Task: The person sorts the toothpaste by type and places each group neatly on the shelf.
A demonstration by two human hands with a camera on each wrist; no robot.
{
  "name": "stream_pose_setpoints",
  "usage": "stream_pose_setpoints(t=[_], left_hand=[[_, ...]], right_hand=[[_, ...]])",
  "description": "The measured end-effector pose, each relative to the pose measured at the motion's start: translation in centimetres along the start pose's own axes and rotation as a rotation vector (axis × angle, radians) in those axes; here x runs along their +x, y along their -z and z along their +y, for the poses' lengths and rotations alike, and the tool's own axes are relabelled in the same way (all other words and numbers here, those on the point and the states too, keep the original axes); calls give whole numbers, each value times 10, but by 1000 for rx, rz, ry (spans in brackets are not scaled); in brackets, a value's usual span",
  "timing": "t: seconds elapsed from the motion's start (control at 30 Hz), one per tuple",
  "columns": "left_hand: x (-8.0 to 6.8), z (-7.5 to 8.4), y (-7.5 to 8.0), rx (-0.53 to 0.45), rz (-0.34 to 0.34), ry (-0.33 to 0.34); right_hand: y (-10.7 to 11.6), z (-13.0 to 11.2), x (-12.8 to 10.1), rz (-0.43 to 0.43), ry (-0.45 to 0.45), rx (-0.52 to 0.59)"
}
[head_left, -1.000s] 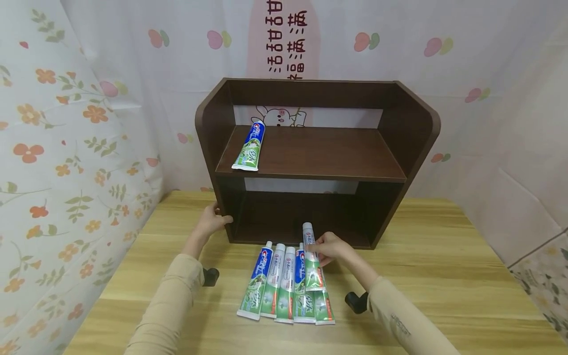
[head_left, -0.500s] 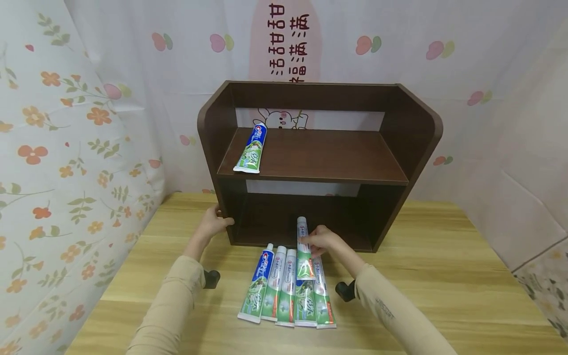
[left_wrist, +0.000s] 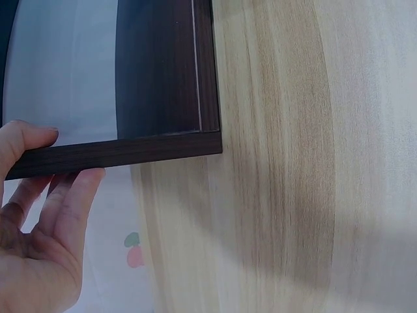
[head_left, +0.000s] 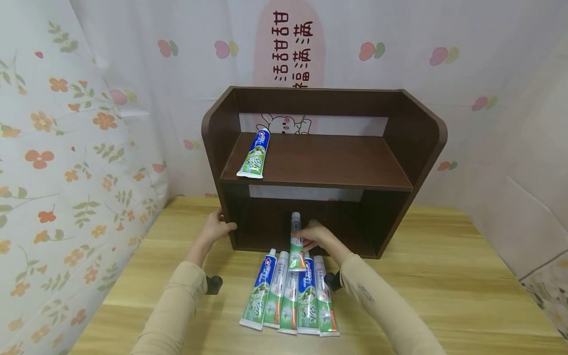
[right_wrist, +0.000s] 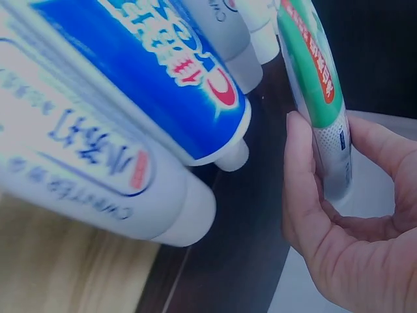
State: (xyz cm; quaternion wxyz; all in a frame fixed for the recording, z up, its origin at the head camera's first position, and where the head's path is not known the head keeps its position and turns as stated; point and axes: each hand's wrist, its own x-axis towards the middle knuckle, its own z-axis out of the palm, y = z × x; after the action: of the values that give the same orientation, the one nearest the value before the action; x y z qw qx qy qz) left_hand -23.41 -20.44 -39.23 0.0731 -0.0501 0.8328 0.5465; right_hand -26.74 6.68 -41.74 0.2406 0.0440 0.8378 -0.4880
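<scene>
The toothpaste tube (head_left: 296, 241) in the head view is held by the right hand (head_left: 316, 236), lifted off the counter (head_left: 443, 296) just in front of the shelf unit (head_left: 319, 162), its cap pointing up and away toward the unit's dark lower opening and its crimped tail hanging over the row of tubes (head_left: 290, 296) that lies on the counter in front of the unit. The tube's long axis runs nearly front to back, in line with that row, and the hand grips it from the right side about midway along its length. The left hand (head_left: 217, 229) is well apart from the tube, at the unit's left front corner, fingers wrapped round the side panel's edge; so the right hand is the one on the tube, and the unit's upper board stands above and beyond it, bare but for a single blue and green tube (head_left: 254, 154) lying at its left end. In the left wrist view the left hand (left_wrist: 39, 228) clasps the dark panel edge (left_wrist: 117, 151), thumb on one face and fingers on the other, with the pale counter beyond. In the right wrist view the right hand (right_wrist: 345, 215) pinches the green and white tube (right_wrist: 319, 98) between thumb and fingers, and the caps of the row on the counter (right_wrist: 195, 169) show close beside it, against the dark base of the unit.
</scene>
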Motion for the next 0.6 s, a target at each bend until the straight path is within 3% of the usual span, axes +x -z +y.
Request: stream_pose_setpoints(t=[0.2, 0.43, 0.5, 0.6], left_hand=[[1, -1, 0, 6, 9, -10], [1, -1, 0, 13, 9, -9], [1, -1, 0, 14, 11, -9], [2, -2, 0, 13, 15, -13]], right_hand=[[-4, -5, 15, 21, 23, -10], [-16, 60, 147, -25, 75, 103], [-21, 60, 150, -27, 92, 129], [-23, 29, 107, -16, 89, 132]])
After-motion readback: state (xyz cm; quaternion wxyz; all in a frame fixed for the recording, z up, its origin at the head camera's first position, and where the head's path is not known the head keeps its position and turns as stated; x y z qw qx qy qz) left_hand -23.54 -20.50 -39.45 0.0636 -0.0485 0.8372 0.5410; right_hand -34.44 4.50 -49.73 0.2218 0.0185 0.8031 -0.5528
